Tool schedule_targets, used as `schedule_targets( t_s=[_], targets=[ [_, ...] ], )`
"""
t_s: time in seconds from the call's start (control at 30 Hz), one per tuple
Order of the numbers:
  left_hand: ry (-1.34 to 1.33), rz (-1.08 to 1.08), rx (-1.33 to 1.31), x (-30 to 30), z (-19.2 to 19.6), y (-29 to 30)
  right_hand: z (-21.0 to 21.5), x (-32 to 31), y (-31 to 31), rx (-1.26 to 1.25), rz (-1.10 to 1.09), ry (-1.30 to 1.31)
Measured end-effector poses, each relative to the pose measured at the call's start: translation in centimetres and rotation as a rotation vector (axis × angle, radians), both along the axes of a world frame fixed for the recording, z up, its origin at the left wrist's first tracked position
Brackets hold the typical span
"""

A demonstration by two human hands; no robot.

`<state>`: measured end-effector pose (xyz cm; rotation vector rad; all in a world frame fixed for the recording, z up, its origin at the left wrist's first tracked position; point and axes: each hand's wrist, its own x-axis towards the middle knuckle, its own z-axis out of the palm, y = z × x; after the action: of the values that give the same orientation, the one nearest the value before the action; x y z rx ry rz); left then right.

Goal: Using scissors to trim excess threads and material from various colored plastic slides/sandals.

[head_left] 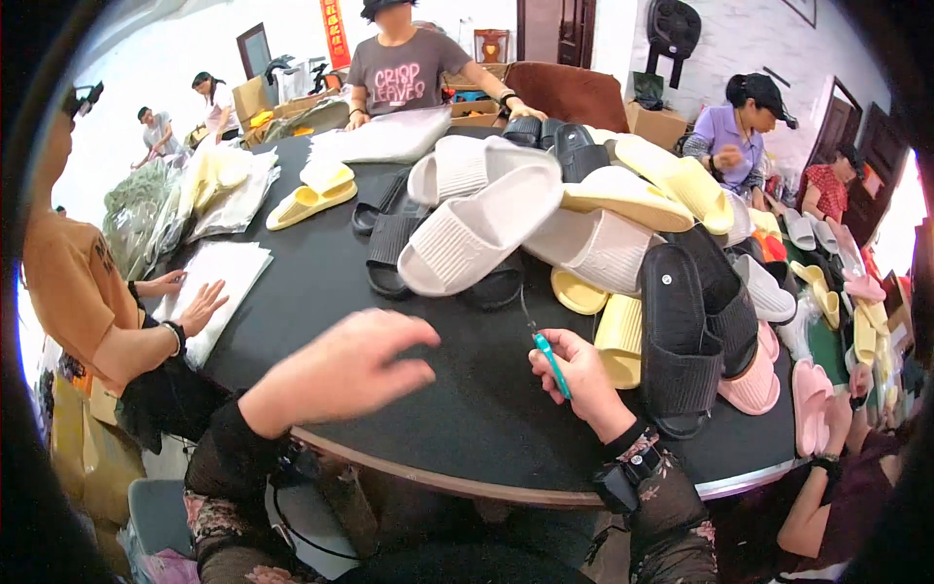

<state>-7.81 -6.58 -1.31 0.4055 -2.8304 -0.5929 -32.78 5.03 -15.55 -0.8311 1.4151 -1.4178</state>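
Note:
My right hand [587, 383] is closed around a slim teal-handled tool [552, 366], its thin dark tip pointing away from me; the kind of tool I cannot make out. Left of it, my left hand [336, 372] hovers over the black tabletop [467, 389], slightly blurred, thumb and fingers apart and holding nothing. Just beyond both hands, a light grey slide slipper [482, 219] rests tilted on black slippers [392, 253]. Beside my right hand lie a yellow ribbed slipper [620, 341] and a large black slipper [676, 336], part of a mixed heap.
A yellow slipper [311, 200] lies at the far left near white plastic bags [384, 134]. At left, a person in an orange shirt [83, 292] handles white sheets [226, 282]. Another person [404, 73] stands across the table. Pink slippers [809, 404] and several workers are at right.

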Motion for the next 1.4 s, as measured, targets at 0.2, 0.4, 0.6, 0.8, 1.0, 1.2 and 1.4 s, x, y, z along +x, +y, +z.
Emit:
schedule_targets(
  t_s=[0.2,0.4,0.6,0.8,1.0,1.2,1.4],
  targets=[
    [-0.028,0.405,0.002,-0.3,-3.2,-9.0,-0.1,0.2,-0.1,-0.022,-0.019,-0.012],
    [-0.038,0.203,-0.350,-5.5,-3.5,-10.0,0.3,0.0,0.1,-0.025,-0.010,-0.030],
    [-0.290,-0.009,-0.464,-9.5,-2.8,-11.2,0.2,0.1,0.0,-0.046,-0.005,-0.048],
    [-0.226,-0.065,-0.349,-12.8,0.4,-14.9,0.6,0.0,0.3,0.012,0.013,-0.014],
    [-0.171,-0.110,-0.264,-16.1,-0.9,-17.9,0.4,0.1,0.0,0.007,0.023,0.058],
    [-0.317,-0.039,-0.302,-17.5,-0.3,-19.3,0.6,0.3,0.0,0.019,0.018,0.033],
    [-0.531,-0.026,-0.388,-19.5,1.2,-19.5,1.0,0.2,-0.1,0.044,0.031,0.031]
  ],
)
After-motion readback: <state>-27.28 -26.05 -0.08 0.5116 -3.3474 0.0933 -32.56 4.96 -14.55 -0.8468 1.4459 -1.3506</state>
